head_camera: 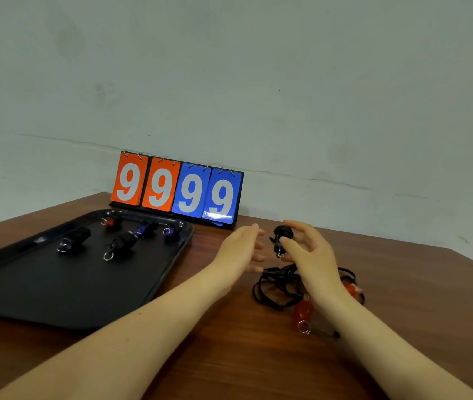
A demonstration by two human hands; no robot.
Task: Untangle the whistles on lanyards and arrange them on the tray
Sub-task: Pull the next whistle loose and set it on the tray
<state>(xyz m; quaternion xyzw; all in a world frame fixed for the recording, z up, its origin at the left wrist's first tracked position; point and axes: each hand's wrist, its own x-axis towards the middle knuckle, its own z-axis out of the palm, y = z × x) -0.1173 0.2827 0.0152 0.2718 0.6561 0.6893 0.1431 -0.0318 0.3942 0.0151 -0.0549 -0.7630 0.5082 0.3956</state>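
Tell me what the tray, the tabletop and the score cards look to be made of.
Tray: black, smooth and semi-glossy, likely plastic; its rim catches soft highlights. Tabletop: brown wood grain, probably laminate or veneer, matte. Score cards: glossy orange and blue sheets, likely plastic, with glare on the rightmost one, hung on small metal rings.

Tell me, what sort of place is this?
Probably a plain indoor workroom set up for a sorting job, perhaps with sports gear. A brown wooden table stands against a bare grey wall; on it are an orange-and-blue flip scoreboard reading 9999 and a black plastic tray of whistles.
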